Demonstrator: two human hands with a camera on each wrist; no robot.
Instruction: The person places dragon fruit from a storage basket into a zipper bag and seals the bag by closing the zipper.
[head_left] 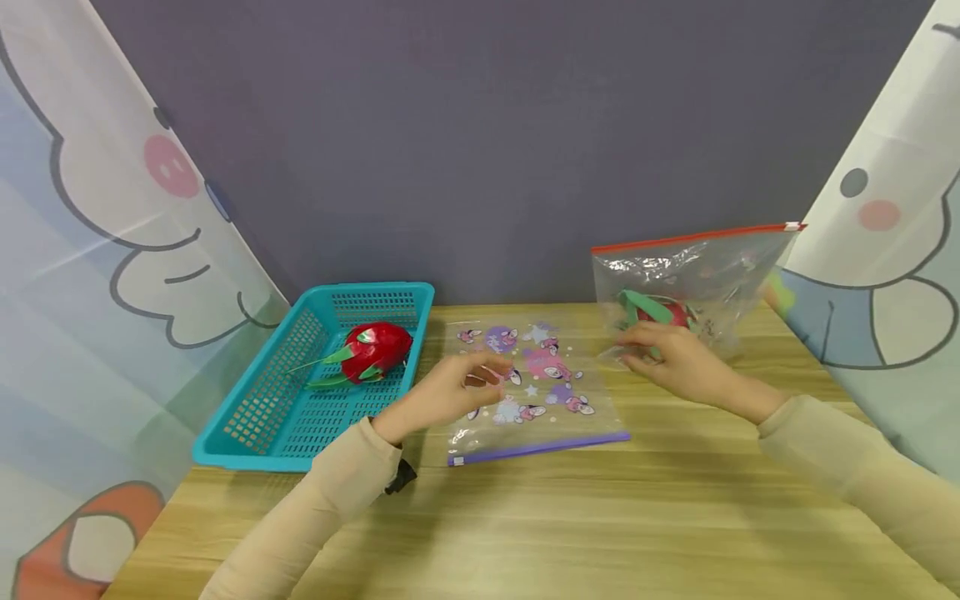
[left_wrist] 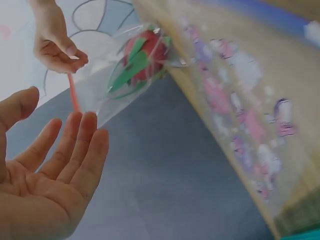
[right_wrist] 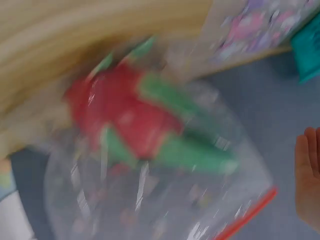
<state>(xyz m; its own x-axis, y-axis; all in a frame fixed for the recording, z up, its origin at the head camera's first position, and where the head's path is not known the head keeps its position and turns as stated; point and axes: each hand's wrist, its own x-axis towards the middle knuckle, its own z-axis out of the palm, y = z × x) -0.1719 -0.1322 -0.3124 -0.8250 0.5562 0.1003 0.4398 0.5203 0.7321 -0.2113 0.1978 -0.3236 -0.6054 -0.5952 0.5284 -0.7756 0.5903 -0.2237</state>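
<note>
My left hand (head_left: 468, 383) hovers over a clear zip bag with cartoon prints (head_left: 536, 367), its fingers spread and nothing in them. In the left wrist view its palm (left_wrist: 55, 175) shows. At the right, my right hand (head_left: 678, 362) is by the lower left part of a clear zip bag with a red slider strip (head_left: 697, 237). Its fingers curve loosely and overlap the bag in the head view. Inside that bag lies a red dragon fruit with green leaves (left_wrist: 145, 55). It fills much of the right wrist view, blurred (right_wrist: 125, 110).
A teal plastic basket (head_left: 247, 446) stands at the left, with another red dragon fruit (head_left: 378, 350) in it. A small black object (head_left: 401, 477) is beside the left sleeve. A dark grey panel (head_left: 510, 150) rises behind the wooden table (head_left: 555, 533).
</note>
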